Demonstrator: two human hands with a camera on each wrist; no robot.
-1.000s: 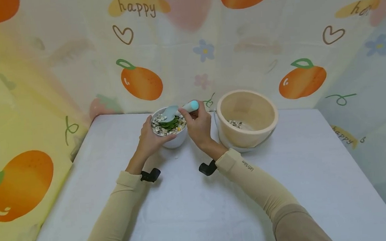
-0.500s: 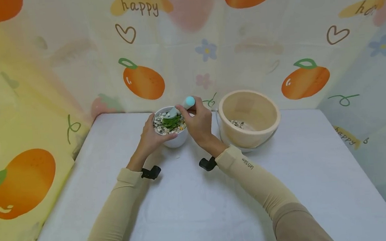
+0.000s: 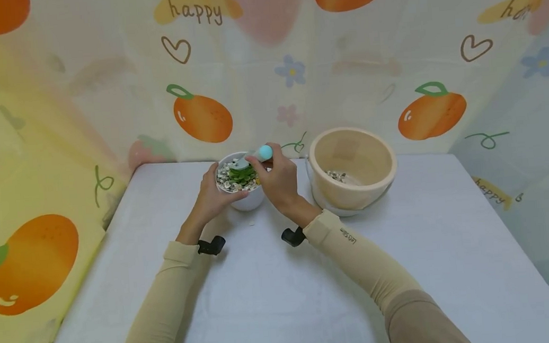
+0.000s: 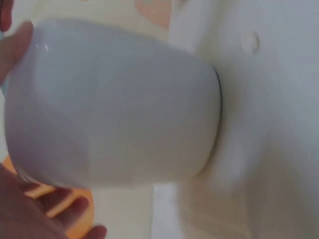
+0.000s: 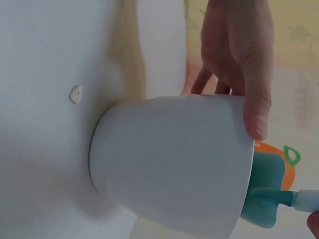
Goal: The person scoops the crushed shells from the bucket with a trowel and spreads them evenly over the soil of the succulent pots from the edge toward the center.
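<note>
A white flower pot (image 3: 248,201) stands upright on the table, filled with pale gravel and a small green plant (image 3: 243,178). My left hand (image 3: 211,195) holds the pot from the left, its thumb near the rim, its fingers behind. In the left wrist view the pot's smooth wall (image 4: 119,104) fills much of the picture. A small trowel (image 5: 264,191) with a teal blade and a pale handle is in my right hand (image 3: 280,180), which grips the handle. Its blade reaches inside the rim behind the plant; the blade's tip is hidden by the pot in the right wrist view.
Just right of my right hand stands a cream bucket (image 3: 350,195) with a little gravel (image 3: 336,175) at its bottom. One pale stone chip (image 5: 76,94) lies on the white-covered table (image 3: 274,299) before the pot. A printed cloth backdrop (image 3: 342,39) rises behind.
The trowel's blade has gone from above the plant down to the gravel at the far side of the pot. My right hand has shifted slightly left. The left hand keeps its hold.
</note>
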